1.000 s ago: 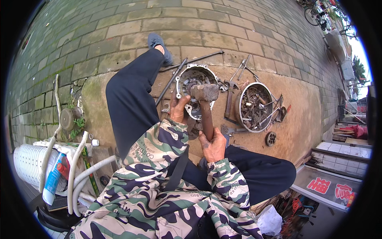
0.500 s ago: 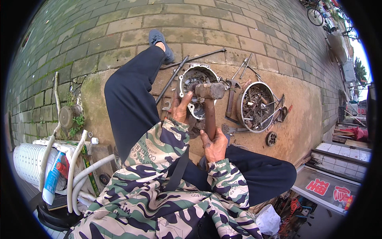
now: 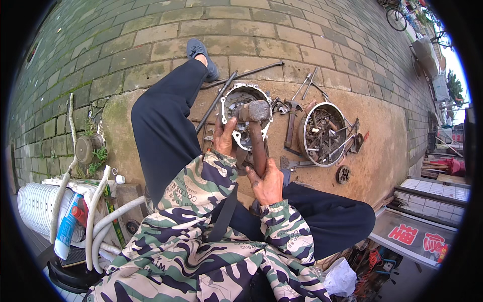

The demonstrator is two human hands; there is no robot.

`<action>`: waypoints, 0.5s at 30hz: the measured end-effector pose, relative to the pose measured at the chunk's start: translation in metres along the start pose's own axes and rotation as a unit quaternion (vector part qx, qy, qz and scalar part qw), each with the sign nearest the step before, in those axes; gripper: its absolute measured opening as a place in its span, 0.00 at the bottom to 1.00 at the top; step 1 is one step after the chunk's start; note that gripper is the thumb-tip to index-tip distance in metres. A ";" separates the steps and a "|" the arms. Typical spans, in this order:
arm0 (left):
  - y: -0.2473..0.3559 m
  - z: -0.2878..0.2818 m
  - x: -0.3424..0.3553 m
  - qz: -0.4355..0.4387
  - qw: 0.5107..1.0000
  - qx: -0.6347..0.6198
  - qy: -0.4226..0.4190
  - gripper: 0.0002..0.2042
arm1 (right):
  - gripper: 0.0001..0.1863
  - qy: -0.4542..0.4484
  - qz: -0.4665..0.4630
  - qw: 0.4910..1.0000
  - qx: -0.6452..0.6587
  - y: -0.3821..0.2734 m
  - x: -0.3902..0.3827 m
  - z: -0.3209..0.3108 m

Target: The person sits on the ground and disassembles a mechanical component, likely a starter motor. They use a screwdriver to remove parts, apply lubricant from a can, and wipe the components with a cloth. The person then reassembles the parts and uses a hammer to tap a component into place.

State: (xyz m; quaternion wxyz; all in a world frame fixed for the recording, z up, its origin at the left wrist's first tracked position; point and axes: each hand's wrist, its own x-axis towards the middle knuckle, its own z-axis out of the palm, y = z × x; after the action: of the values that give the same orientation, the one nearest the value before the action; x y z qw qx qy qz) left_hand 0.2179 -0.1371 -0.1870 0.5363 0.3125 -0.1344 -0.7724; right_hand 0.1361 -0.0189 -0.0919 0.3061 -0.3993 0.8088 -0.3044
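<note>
My right hand (image 3: 268, 183) is wrapped round the handle of a heavy, rusty sledgehammer (image 3: 257, 143). Its blocky head is over the opening of a round cast-metal housing (image 3: 237, 89) with bolt lugs on its rim, hiding part of the inside. At the near left of that housing, my left hand (image 3: 225, 136) grips the rim, thumb on top and the other fingers mostly out of sight. Whether the hammer head touches metal I cannot tell. A claw hammer (image 3: 291, 121) lies on the ground just right of the housing.
A metal bowl-like drum (image 3: 303, 136) full of bolts and scrap stands to the right, with a small round gear-like part (image 3: 343, 174) nearby. Long dark bars (image 3: 216, 102) lie beyond my left hand. White hoses (image 3: 103, 221) and a blue-and-white tube (image 3: 65, 229) sit at the lower left.
The hammer head has moved a little left, its handle now leaning left. The housing has tilted or shifted slightly left, and my left hand with it.
</note>
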 end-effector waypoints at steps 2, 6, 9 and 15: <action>0.002 0.002 -0.001 -0.001 0.999 -0.032 0.022 0.25 | 0.19 -0.026 -0.011 1.000 0.003 0.003 0.000 -0.002; -0.009 -0.017 0.008 0.015 0.999 -0.042 0.023 0.26 | 0.22 -0.023 -0.019 0.999 0.011 0.015 -0.008 0.004; -0.005 -0.013 0.006 0.002 0.999 -0.018 0.030 0.28 | 0.21 -0.015 0.001 1.000 0.009 0.019 -0.008 0.007; -0.001 -0.007 0.010 -0.007 1.000 0.002 0.029 0.29 | 0.18 0.000 -0.012 1.000 -0.015 0.018 -0.010 0.006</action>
State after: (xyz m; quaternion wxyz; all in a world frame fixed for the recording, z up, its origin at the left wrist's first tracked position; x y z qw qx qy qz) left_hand 0.2189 -0.1447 -0.1962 0.5336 0.3364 -0.1179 -0.7669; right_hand 0.1371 -0.0028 -0.1065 0.2964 -0.4138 0.8085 -0.2955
